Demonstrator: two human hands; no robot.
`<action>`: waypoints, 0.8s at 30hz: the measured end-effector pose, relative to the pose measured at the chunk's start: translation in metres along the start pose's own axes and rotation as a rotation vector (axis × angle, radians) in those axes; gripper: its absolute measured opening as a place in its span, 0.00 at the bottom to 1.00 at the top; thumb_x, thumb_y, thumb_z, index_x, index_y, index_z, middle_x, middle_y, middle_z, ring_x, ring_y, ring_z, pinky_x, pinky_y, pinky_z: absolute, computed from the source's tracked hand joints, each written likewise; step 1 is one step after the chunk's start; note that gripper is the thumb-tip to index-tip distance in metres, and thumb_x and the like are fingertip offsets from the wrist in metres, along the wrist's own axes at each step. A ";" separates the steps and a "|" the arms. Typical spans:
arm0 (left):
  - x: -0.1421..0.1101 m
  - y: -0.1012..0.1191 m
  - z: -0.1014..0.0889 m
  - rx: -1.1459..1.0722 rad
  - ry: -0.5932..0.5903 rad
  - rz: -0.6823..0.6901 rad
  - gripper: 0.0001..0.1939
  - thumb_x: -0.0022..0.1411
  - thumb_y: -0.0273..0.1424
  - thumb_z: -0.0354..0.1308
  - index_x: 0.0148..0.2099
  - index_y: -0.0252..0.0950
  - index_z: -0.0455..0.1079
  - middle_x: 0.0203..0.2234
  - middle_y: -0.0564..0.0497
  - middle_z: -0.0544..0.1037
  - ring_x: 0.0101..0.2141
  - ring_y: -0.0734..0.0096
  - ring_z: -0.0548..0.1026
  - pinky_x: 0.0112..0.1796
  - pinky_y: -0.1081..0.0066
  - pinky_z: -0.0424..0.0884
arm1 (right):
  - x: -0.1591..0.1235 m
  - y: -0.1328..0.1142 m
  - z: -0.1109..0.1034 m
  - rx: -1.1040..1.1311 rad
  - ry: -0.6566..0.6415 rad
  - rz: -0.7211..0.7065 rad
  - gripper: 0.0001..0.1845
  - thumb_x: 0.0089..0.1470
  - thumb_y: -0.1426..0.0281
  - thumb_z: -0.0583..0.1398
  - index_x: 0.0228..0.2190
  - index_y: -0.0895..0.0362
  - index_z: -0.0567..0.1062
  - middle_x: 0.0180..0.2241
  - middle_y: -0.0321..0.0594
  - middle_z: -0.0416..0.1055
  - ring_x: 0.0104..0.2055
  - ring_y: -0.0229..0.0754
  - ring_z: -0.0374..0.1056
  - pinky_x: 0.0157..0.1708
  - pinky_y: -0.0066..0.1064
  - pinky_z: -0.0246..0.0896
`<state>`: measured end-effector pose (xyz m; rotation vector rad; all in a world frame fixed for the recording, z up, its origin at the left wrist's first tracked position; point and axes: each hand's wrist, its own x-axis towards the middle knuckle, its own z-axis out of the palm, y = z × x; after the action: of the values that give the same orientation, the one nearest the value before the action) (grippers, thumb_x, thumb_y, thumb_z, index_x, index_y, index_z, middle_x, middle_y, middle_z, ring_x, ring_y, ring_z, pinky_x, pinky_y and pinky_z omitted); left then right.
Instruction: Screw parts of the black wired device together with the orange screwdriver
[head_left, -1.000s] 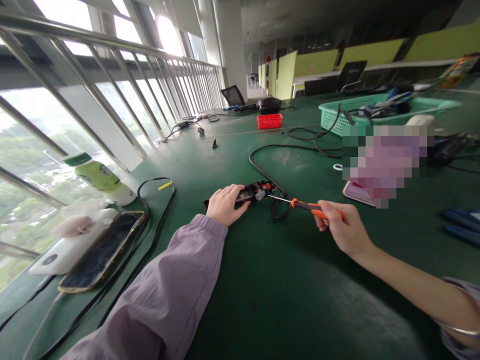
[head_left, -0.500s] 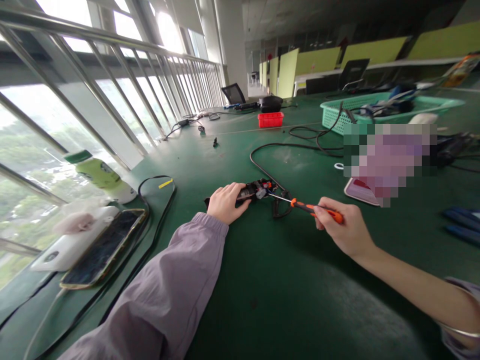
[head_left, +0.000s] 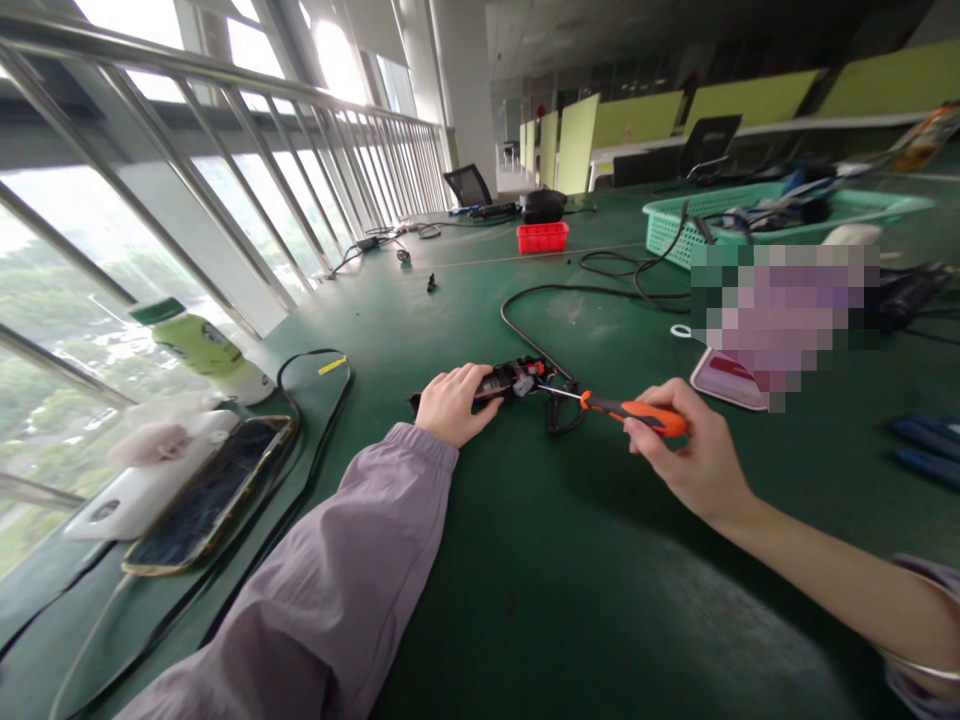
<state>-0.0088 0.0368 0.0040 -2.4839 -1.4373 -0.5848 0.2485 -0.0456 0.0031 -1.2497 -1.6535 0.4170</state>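
Note:
My left hand (head_left: 456,405) is closed over a long black corded device (head_left: 491,385), holding it down against the green table (head_left: 540,580). At the device's right end, small grey and red inner parts lie exposed. My right hand (head_left: 694,455) grips an orange and black screwdriver (head_left: 634,412) by its handle. The screwdriver's thin shaft points left, and its tip is among the exposed parts; exactly what it touches is too small to tell. A black cord (head_left: 517,300) runs from near that end toward the back right.
Left are a phone (head_left: 210,495), a white device (head_left: 150,490), a green-capped bottle (head_left: 199,350) and a black cable (head_left: 319,455). Farther back stand a red tray (head_left: 542,238) and a green basket (head_left: 667,235) of tools. Right lie a pink-edged phone (head_left: 727,380) and blue handles (head_left: 926,450).
My right hand's fingers have loosened and shifted on the screwdriver handle, showing more of its orange side. The left hand and the device have stayed in place.

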 end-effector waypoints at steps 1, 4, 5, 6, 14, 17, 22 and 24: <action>0.000 0.000 0.000 0.000 0.001 -0.001 0.18 0.59 0.39 0.52 0.49 0.37 0.64 0.39 0.49 0.75 0.41 0.63 0.74 0.40 0.66 0.67 | 0.000 0.000 0.000 -0.021 -0.043 0.003 0.11 0.52 0.64 0.57 0.22 0.54 0.63 0.18 0.33 0.63 0.21 0.36 0.59 0.23 0.30 0.52; 0.000 0.000 0.000 0.002 0.000 -0.006 0.18 0.59 0.40 0.51 0.49 0.37 0.64 0.40 0.49 0.76 0.41 0.63 0.74 0.40 0.67 0.66 | 0.000 0.000 -0.001 -0.023 -0.101 0.027 0.17 0.55 0.62 0.53 0.18 0.54 0.62 0.16 0.33 0.61 0.19 0.35 0.58 0.22 0.30 0.51; 0.000 0.000 0.001 0.005 -0.002 -0.008 0.18 0.59 0.40 0.51 0.49 0.37 0.64 0.40 0.49 0.76 0.41 0.63 0.74 0.40 0.67 0.66 | 0.001 0.001 -0.001 -0.008 -0.078 0.032 0.15 0.55 0.63 0.54 0.20 0.54 0.63 0.17 0.33 0.62 0.20 0.36 0.59 0.22 0.30 0.52; 0.000 0.000 0.001 0.007 -0.003 -0.009 0.18 0.59 0.40 0.51 0.49 0.38 0.64 0.40 0.49 0.76 0.41 0.63 0.74 0.40 0.67 0.66 | 0.001 0.001 -0.001 0.007 -0.043 0.033 0.11 0.53 0.63 0.56 0.23 0.54 0.64 0.19 0.33 0.64 0.21 0.36 0.61 0.23 0.30 0.54; 0.000 0.000 0.000 0.013 0.006 0.004 0.18 0.59 0.39 0.52 0.49 0.37 0.64 0.40 0.49 0.76 0.41 0.64 0.74 0.39 0.67 0.66 | 0.001 0.001 0.000 -0.012 -0.071 0.012 0.14 0.54 0.63 0.55 0.19 0.54 0.62 0.17 0.33 0.62 0.20 0.36 0.60 0.23 0.30 0.54; 0.000 0.000 0.000 0.014 0.010 0.004 0.18 0.59 0.39 0.52 0.49 0.36 0.65 0.39 0.50 0.76 0.40 0.64 0.74 0.39 0.66 0.67 | 0.001 0.002 -0.001 -0.006 -0.081 0.046 0.16 0.56 0.62 0.53 0.19 0.54 0.63 0.17 0.33 0.62 0.20 0.35 0.60 0.23 0.30 0.54; 0.000 0.000 0.001 0.013 0.003 0.004 0.18 0.59 0.39 0.52 0.49 0.37 0.65 0.40 0.49 0.76 0.41 0.63 0.74 0.39 0.66 0.66 | 0.000 0.003 0.001 0.062 0.044 0.043 0.09 0.51 0.65 0.59 0.32 0.54 0.63 0.25 0.34 0.67 0.24 0.37 0.63 0.25 0.31 0.57; 0.000 0.000 0.001 0.014 0.004 0.000 0.18 0.59 0.39 0.52 0.49 0.37 0.65 0.40 0.49 0.76 0.41 0.63 0.74 0.39 0.67 0.66 | -0.001 0.002 0.001 0.061 0.016 0.061 0.09 0.51 0.63 0.58 0.31 0.54 0.63 0.24 0.34 0.66 0.22 0.36 0.62 0.23 0.30 0.55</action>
<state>-0.0088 0.0370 0.0033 -2.4713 -1.4345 -0.5771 0.2491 -0.0450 0.0009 -1.2573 -1.5810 0.4903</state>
